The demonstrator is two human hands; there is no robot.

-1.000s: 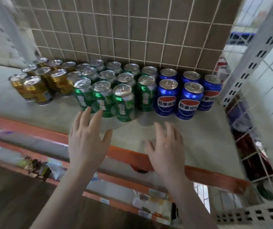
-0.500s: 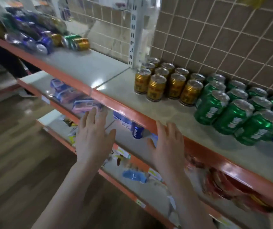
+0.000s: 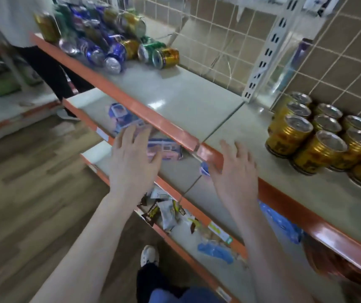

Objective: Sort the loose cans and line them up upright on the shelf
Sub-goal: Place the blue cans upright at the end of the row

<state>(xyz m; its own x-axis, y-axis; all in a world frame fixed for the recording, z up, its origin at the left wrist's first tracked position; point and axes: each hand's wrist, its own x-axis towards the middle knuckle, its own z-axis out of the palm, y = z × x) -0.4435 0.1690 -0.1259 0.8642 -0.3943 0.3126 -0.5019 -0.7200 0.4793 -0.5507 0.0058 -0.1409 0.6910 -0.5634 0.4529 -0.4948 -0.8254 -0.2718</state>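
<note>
Head view: ribbed gold cans (image 3: 319,136), upright.

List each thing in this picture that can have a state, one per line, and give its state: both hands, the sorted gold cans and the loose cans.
left hand: open, fingers spread, holding nothing
right hand: open, fingers spread, holding nothing
gold cans: upright, grouped in rows on the shelf
pile of loose cans: unsorted, most lying on their sides
gold can at the pile's edge: lying on its side

Gold upright cans (image 3: 319,136), orange-edged grey shelf (image 3: 175,99)
</note>
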